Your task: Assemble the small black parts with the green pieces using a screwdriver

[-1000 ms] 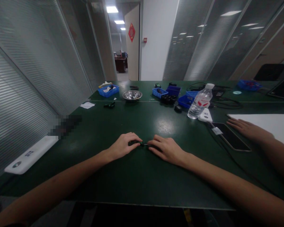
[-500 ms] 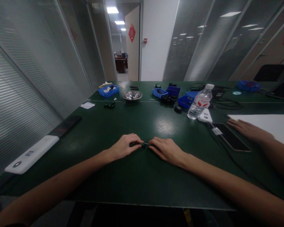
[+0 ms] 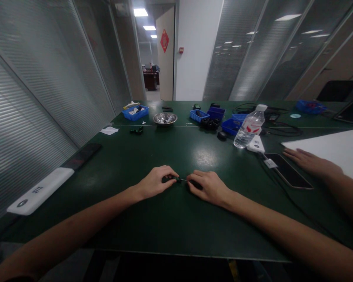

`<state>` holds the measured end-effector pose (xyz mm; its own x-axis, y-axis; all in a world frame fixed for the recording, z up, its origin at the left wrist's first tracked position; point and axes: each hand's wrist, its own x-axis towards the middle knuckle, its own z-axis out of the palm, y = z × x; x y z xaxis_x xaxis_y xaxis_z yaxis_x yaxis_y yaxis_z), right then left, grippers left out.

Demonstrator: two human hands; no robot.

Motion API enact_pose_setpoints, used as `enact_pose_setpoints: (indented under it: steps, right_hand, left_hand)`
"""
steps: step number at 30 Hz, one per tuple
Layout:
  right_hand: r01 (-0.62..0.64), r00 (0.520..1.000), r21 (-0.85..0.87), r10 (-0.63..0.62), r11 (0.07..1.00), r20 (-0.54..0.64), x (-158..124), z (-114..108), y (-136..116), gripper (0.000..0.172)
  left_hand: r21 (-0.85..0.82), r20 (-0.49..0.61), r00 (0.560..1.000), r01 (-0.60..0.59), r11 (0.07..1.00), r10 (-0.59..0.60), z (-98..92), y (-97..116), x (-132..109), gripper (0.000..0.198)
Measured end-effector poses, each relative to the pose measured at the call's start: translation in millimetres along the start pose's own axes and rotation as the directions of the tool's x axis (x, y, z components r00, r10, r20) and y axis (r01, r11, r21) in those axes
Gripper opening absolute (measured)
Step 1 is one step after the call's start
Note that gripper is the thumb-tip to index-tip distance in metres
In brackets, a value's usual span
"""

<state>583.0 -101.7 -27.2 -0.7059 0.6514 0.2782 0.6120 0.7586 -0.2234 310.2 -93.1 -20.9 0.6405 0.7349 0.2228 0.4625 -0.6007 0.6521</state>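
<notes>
The near edge of the dark green table (image 3: 153, 231) runs across the bottom of the view, with both forearms reaching in over it. Toward the left edge lies a white device (image 3: 42, 192) marked with dark characters, a black phone-like slab (image 3: 86, 154) just beyond it. Near the middle, the left hand (image 3: 157, 181) has its thumb and fingertips pinched together on a small dark green part (image 3: 178, 179), low over the table. Facing it, the right hand (image 3: 208, 187) is curled, its fingertips closed on a thin metal rod (image 3: 183, 180) that points at the green part; whether the rod enters the part is too small to tell. Well to the right, a dark phone (image 3: 292, 172) lies flat, and another person's hand (image 3: 313, 161) rests by a white sheet (image 3: 335, 150). Farther off, a clear water bottle (image 3: 248, 129) stands upright beside a second white device (image 3: 255, 144). Beyond, on the left, are a piece of white paper (image 3: 109, 130) and dark green pieces (image 3: 137, 130); past them, a shiny metal bowl (image 3: 165, 123) sits between two blue trays (image 3: 139, 116), small items lying in each.
</notes>
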Motion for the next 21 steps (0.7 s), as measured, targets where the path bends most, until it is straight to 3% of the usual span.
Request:
enact_pose_setpoints:
  steps: [21]
  right_hand:
    - [0.034,0.999,-0.019,-0.033,0.999,0.028,-0.1,0.0,0.8,0.028]
  left_hand:
    - [0.012,0.003,0.997,-0.077,0.997,0.077,1.2,-3.0,0.4,0.020]
